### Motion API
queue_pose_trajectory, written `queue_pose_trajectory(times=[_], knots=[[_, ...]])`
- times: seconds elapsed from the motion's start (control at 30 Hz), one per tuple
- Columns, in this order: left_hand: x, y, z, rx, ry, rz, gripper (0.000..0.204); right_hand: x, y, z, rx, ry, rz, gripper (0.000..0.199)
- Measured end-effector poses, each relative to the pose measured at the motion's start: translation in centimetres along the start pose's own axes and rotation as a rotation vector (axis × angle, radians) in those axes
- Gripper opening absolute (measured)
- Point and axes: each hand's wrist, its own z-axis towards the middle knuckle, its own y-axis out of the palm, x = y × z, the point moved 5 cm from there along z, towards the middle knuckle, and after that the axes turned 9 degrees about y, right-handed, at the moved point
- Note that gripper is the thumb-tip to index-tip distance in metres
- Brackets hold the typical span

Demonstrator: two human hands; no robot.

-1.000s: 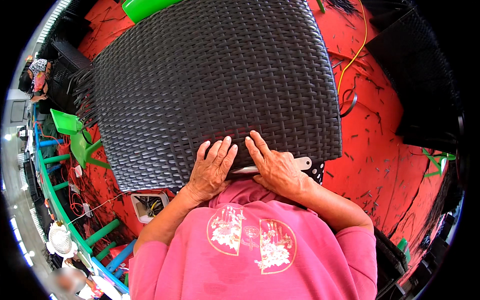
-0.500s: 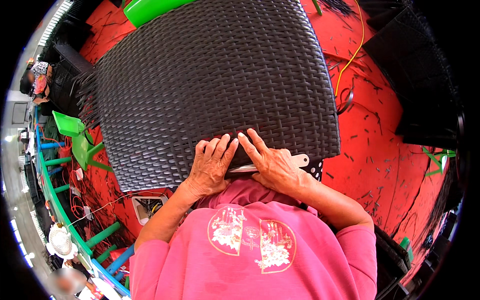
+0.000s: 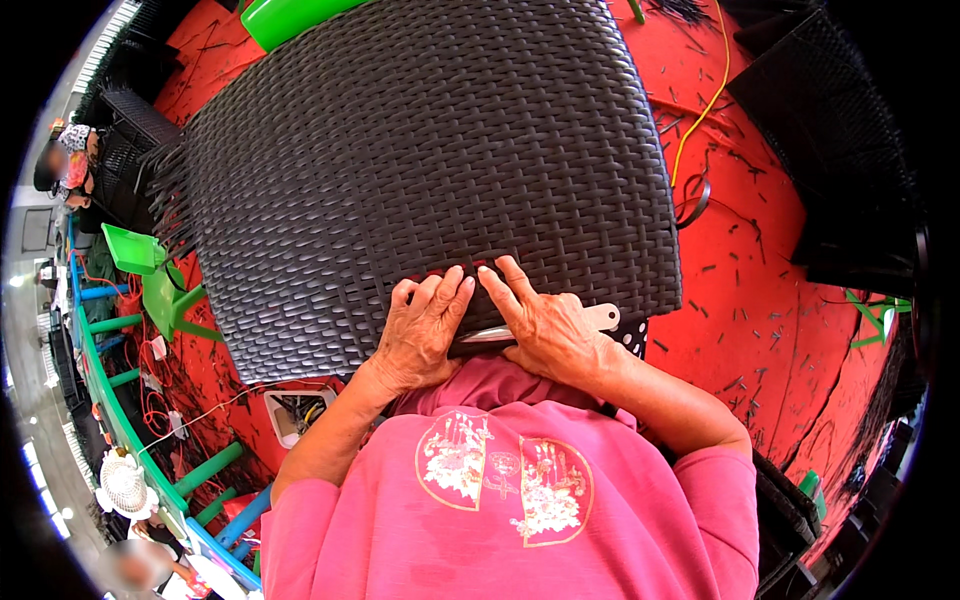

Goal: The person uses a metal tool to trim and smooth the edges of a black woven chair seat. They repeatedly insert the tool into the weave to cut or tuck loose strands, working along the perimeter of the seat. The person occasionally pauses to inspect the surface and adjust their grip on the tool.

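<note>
Since half a second ago your hands have barely shifted: both fingertip sets have crept a touch closer together on the near edge of the woven panel, and the panel itself has held its place. Nearest you, in the lower middle of the frame, your left hand (image 3: 425, 335) lies flat with fingers spread and pressed on the weave, gripping nothing that you can see. Your right hand (image 3: 545, 325) sits just beside it, fingers splayed forward onto the same edge; a pale flat tool (image 3: 598, 318) shows under and beyond the palm toward the right, and you cannot tell whether the hand clasps it or merely rests over it. Both hands meet at one spot on the near rim, so neither is clearly closer to the work. From there the dark wicker panel (image 3: 420, 160) spreads away from you, filling the upper middle of the frame, its long axis running left to right across your view, its loose strand ends bristling at the left edge. Beyond it lies the red floor (image 3: 760, 300), littered with cut strips, a yellow cord (image 3: 700, 110) trailing at upper right and a green stool (image 3: 150, 275) at the left.
</note>
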Motion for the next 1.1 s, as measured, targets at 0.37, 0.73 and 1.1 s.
queue_pose_trajectory(times=[0.37, 0.73, 1.1], knots=[[-0.1, 0.4, -0.1, -0.012, -0.025, -0.016, 0.098, 0.1, 0.9, -0.1, 0.039, -0.008, 0.037, 0.086], [-0.2, 0.2, -0.3, 0.015, 0.018, -0.043, 0.099, 0.1, 0.7, -0.5, 0.015, 0.046, 0.059, 0.095], [1.0, -2.6, 1.0, 0.188, 0.154, -0.041, 0.067, 2.9, -2.0, -4.4, 0.265, 0.043, 0.036, 0.082]])
